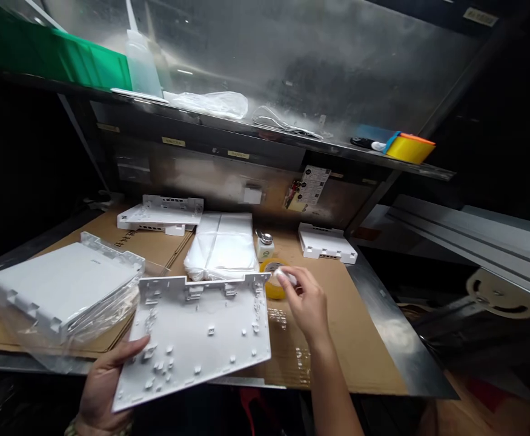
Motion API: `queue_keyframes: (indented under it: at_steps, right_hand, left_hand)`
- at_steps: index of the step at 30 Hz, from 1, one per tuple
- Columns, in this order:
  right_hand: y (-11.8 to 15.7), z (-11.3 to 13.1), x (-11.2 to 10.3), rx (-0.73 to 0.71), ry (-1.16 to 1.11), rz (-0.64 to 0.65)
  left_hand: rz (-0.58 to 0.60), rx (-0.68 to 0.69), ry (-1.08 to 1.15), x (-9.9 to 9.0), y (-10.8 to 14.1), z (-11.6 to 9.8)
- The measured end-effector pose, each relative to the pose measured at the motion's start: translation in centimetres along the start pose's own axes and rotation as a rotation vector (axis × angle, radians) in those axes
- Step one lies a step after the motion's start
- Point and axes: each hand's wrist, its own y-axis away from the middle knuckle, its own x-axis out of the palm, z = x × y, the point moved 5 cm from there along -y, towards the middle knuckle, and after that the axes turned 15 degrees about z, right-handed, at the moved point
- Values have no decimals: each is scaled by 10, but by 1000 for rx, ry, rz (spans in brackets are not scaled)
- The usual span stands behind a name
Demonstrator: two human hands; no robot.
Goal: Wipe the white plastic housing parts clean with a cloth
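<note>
My left hand [105, 381] grips the lower left edge of a white plastic panel [205, 339], tilted up with its inner side of small clips and posts facing me. My right hand [303, 300] pinches a small white wad [285, 277] just past the panel's upper right corner. Right behind that hand lies a yellow tape roll [271, 289]. A white dispenser bottle with a metal top [265, 245] stands behind the roll. A stack of white sheets or bags [223, 245] lies beyond the panel.
A white housing in clear plastic [69, 284] rests at left on the cardboard [355, 339]. More white housings [160, 212] sit at back left, another [327, 243] at back right. The metal shelf above holds a green bin [83, 60], squeeze bottle [142, 63] and yellow item [410, 148].
</note>
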Motion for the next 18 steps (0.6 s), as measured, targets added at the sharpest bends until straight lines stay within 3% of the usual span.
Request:
queue_keyframes:
  at_steps: [2,4,9,11,18]
  right_hand:
    - [-4,1,-1,20,17,-53]
    - [-7,20,4,-48,-16,-80]
    - [-10,111,35,-403,-119,-3]
    - [-11,133,46,-477,-153,24]
    - [-14,128,46,-460,-141,-44]
  left_hand:
    - [-63,-30,63,15,3,1]
    - [-50,0,32,39,4,-1]
    - [0,99,-138,91,1,2]
    - [46,137,-155,104,1,7]
    - [85,192,-167,114,0,16]
